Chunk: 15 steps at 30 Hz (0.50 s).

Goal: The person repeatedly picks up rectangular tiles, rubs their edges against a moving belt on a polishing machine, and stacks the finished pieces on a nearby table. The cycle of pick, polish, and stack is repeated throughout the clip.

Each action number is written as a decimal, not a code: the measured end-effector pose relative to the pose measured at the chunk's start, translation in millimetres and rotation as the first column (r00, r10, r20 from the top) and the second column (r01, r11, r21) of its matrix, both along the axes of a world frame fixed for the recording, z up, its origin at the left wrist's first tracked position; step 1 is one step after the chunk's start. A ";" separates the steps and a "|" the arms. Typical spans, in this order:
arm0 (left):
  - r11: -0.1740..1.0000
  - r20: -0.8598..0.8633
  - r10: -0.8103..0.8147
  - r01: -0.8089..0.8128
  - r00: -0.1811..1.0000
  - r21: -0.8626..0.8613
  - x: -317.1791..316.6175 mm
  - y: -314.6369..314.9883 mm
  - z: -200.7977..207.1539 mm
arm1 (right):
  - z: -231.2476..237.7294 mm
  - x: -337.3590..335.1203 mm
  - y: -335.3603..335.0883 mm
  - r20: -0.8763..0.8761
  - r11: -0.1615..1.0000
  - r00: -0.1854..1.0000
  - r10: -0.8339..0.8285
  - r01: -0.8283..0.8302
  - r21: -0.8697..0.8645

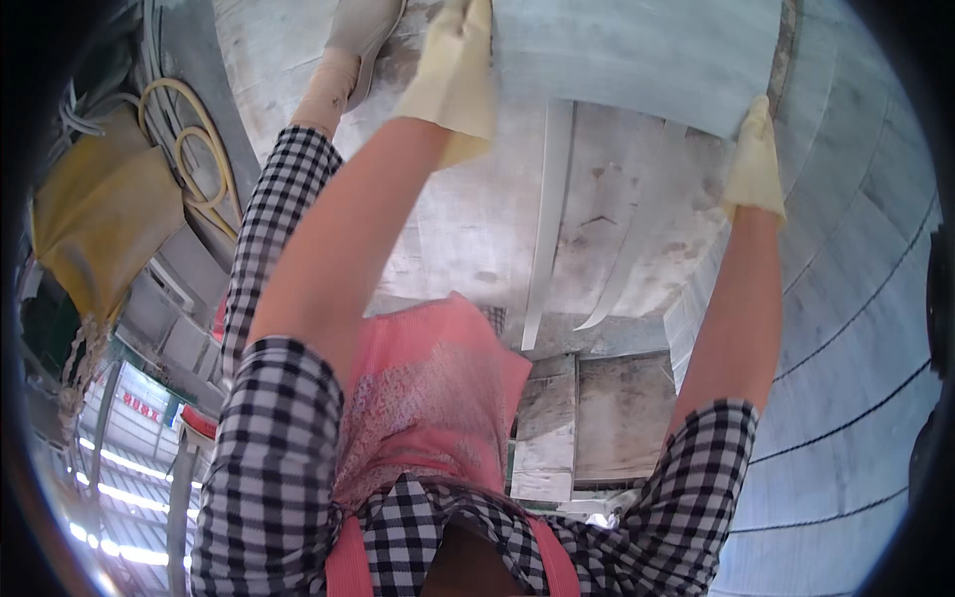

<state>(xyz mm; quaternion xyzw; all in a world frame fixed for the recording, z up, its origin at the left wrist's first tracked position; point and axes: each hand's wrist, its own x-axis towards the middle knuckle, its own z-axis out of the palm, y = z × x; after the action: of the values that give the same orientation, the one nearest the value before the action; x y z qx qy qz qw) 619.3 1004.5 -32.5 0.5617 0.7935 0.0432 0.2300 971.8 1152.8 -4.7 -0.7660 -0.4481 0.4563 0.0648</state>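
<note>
A wide, thin pale grey sheet [637,60] lies across the far part of the surface, its top cut off by the view. My left hand [453,70], in a cream rubber glove, is closed at the sheet's left edge; its fingertips reach the top of the view and are a little blurred. At the sheet's near right corner, my right hand [756,154], gloved the same way, pinches the edge. Below the sheet, a narrow pale strip [549,229] and a thinner curved strip [622,264] lie on the stained board surface [448,249].
On the right rises a tall bank of pale layered sheets [846,249] crossed by dark lines. A yellow hose [204,149] and a yellow-brown cloth [109,199] hang at the left. My shod foot [363,35] rests on the boards, left of my left hand.
</note>
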 end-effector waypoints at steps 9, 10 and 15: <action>0.961 0.005 0.111 -0.108 0.994 0.256 -58.2 -142.0 148.0 | -19.2 159.4 -135.1 -0.349 0.985 0.935 -0.067 0.007 -0.171; 0.961 -0.063 0.170 -0.151 0.983 0.230 -67.2 -170.9 164.0 | -15.6 187.6 -173.0 -0.232 0.950 0.953 0.197 -0.244 -0.195; 0.647 0.098 0.748 -0.754 0.656 0.113 -43.9 -393.9 210.9 | 46.2 303.7 -380.0 -0.240 0.451 0.525 0.817 -0.840 -0.301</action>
<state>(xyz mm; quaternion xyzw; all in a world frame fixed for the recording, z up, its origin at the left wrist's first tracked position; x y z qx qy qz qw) 575.3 610.6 178.4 0.1968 0.9445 0.2035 0.1670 1275.5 772.8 41.5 -0.4331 -0.6635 0.5300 -0.3021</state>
